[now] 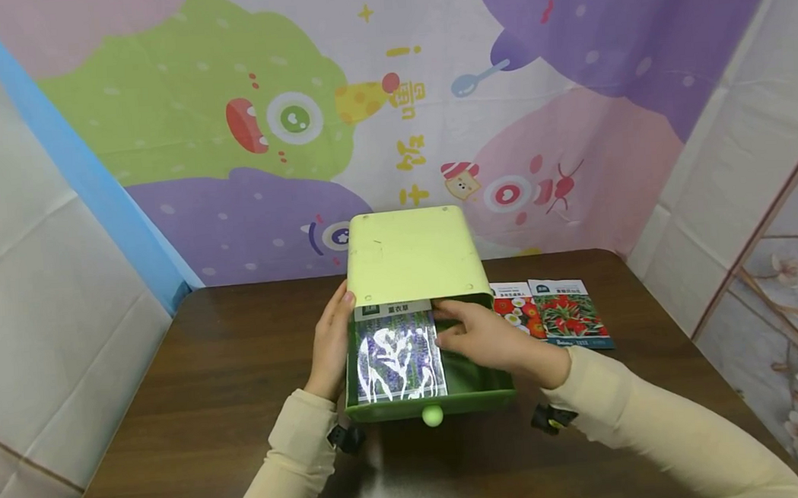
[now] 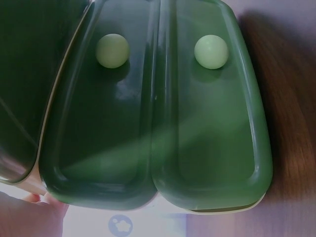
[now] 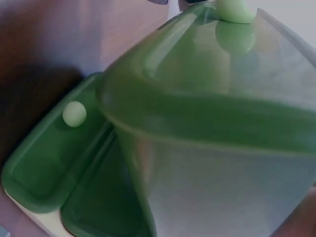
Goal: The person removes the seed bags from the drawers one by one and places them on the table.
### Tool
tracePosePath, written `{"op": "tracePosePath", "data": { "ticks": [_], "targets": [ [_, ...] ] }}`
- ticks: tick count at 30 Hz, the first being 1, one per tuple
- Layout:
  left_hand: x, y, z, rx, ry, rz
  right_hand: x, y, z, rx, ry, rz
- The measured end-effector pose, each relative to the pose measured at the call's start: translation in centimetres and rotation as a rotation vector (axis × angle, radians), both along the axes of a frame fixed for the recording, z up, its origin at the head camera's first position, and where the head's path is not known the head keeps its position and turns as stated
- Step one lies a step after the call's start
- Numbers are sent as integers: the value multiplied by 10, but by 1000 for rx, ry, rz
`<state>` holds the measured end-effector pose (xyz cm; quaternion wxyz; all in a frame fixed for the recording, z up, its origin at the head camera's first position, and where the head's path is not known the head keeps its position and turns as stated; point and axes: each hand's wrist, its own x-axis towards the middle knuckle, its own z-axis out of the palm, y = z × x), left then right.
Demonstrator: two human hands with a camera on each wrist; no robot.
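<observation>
A pale green drawer cabinet (image 1: pixel 409 252) has its dark green top drawer (image 1: pixel 479 381) pulled out toward me. Inside, on the left, lies a glossy seed packet (image 1: pixel 399 356) with a purple lavender picture, face up. My left hand (image 1: pixel 331 341) rests along the cabinet's left side, thumb near the front corner of the top. Reaching into the drawer, my right hand (image 1: pixel 486 335) has its thumb and finger at the packet's right edge; its other fingertips are hidden. The left wrist view shows two closed drawers (image 2: pixel 212 133) with round knobs below.
Two flower seed packets lie on the dark wooden table (image 1: pixel 244 411) to the cabinet's right: one with red and white flowers (image 1: pixel 515 310), one with red flowers (image 1: pixel 571 315). Behind the table hangs a cartoon-printed cloth (image 1: pixel 212 116). The drawer's round knob (image 1: pixel 433 416) sticks out in front.
</observation>
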<state>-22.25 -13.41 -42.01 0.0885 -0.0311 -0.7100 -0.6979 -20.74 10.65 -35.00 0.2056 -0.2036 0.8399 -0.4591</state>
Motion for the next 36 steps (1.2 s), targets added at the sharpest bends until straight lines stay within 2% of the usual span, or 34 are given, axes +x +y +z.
{"op": "tracePosePath", "data": {
  "ticks": [3, 6, 21, 26, 36],
  "targets": [
    [0, 0, 0, -4, 7, 1, -2, -2, -1, -66, -85, -49],
    [0, 0, 0, 0, 7, 2, -3, -3, -1, -97, -137, -64],
    [1, 0, -2, 12, 8, -26, -5, -5, -4, -113, -263, -4],
    [1, 0, -1, 9, 9, -27, -5, -7, -6, -101, -281, -29],
    [1, 0, 0, 9, 6, -20, -4, -15, -10, -99, -238, -1]
  ]
}}
